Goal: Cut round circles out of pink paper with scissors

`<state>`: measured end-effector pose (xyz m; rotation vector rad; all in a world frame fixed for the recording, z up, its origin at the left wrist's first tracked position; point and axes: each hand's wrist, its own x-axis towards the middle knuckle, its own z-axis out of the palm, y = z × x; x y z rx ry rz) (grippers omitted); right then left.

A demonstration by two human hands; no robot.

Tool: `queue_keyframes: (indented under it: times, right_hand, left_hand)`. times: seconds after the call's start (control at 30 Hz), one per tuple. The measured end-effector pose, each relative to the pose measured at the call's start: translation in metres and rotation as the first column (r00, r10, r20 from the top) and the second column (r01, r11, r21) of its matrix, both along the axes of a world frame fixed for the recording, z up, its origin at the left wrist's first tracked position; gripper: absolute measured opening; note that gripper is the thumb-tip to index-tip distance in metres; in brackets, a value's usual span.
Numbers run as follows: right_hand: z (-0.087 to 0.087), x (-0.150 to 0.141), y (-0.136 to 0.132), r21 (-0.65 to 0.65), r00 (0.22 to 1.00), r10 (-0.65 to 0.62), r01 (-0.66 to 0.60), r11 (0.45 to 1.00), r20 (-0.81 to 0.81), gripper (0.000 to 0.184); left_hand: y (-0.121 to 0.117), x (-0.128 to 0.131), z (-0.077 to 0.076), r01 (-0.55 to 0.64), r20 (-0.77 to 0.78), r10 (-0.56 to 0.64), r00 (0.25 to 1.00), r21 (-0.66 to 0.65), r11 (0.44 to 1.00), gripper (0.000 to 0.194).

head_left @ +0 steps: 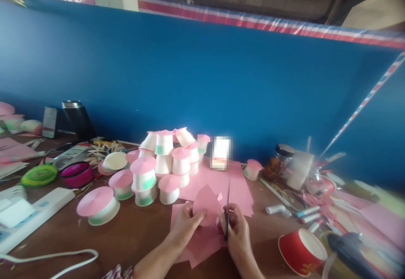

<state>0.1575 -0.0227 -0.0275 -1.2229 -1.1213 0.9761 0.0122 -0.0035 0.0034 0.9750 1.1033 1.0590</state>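
Observation:
My left hand [190,222] pinches a piece of pink paper [206,203] with a cut, pointed upper edge. To its right, my right hand [236,228] is closed around the dark handles of a pair of scissors [227,215], whose blades point up and away from me. The scissors are beside the paper's right edge, where a small pink scrap [220,196] shows. Beneath both hands lie more pink sheets [202,245]. Behind and to the left, several white paper cups with pink round tops [143,166] stand grouped and stacked.
A red paper cup [299,251] lies tilted at the right, near markers [308,211] and paper scraps. At the left are a white power strip [41,215], a magenta pouch [76,174] and a black flask [77,119]. A bright phone screen [221,148] stands against the blue wall.

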Motion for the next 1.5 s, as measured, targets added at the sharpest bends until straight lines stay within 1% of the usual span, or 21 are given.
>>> queue_keyframes:
  times: [0.17, 0.33, 0.47, 0.6, 0.77, 1.0, 1.17, 1.33, 1.5]
  right_hand:
    - [-0.0016, 0.0009, -0.0014, -0.010, 1.000, 0.002, -0.002, 1.000, 0.005, 0.026]
    - [0.0018, 0.0001, -0.0018, -0.001, 1.000, -0.003, 0.003, 1.000, -0.009, 0.026]
    - [0.0037, -0.0006, -0.0017, -0.002, 0.999, 0.001, -0.001, 1.000, -0.034, 0.026]
    - [0.0027, 0.0004, -0.0015, -0.001, 1.000, -0.005, 0.005, 1.000, -0.008, 0.025]
    - [0.0031, 0.0011, -0.0023, 0.005, 1.000, 0.001, -0.001, 1.000, 0.029, 0.027]
    - [0.0036, 0.0002, -0.0015, 0.009, 1.000, 0.002, -0.002, 1.000, 0.016, 0.028]
    - [0.0011, 0.0008, -0.0014, 0.006, 1.000, 0.007, -0.007, 1.000, 0.020, 0.026]
    - [0.0020, 0.0010, -0.0018, 0.007, 1.000, 0.003, -0.003, 1.000, 0.002, 0.026]
    - [0.0058, -0.0001, -0.0015, 0.000, 1.000, 0.004, -0.004, 1.000, -0.019, 0.027]
  left_hand:
    - [-0.0003, -0.0005, 0.0018, 0.011, 0.017, -0.011, 1.000, 0.007, 1.000, 0.028]
    - [0.0000, -0.0005, -0.0008, 0.012, 0.015, -0.012, 1.000, 0.011, 1.000, 0.029]
    - [-0.0004, -0.0002, 0.0002, 0.024, 0.024, -0.024, 0.999, -0.001, 1.000, 0.028]
    - [-0.0017, -0.0004, 0.0022, 0.024, 0.008, -0.024, 1.000, 0.002, 1.000, 0.027]
    - [-0.0013, -0.0005, 0.0020, 0.030, 0.030, -0.030, 0.999, 0.010, 1.000, 0.029]
    - [-0.0013, 0.0001, 0.0012, 0.024, 0.016, -0.024, 1.000, 0.000, 1.000, 0.029]
    - [-0.0016, 0.0000, 0.0037, 0.009, 0.021, -0.009, 1.000, -0.018, 1.000, 0.029]
    - [-0.0026, 0.0001, 0.0067, 0.023, 0.051, -0.023, 0.998, -0.008, 1.000, 0.027]
    - [-0.0015, -0.0014, 0.0012, 0.049, 0.036, -0.050, 0.998, 0.011, 0.999, 0.027]
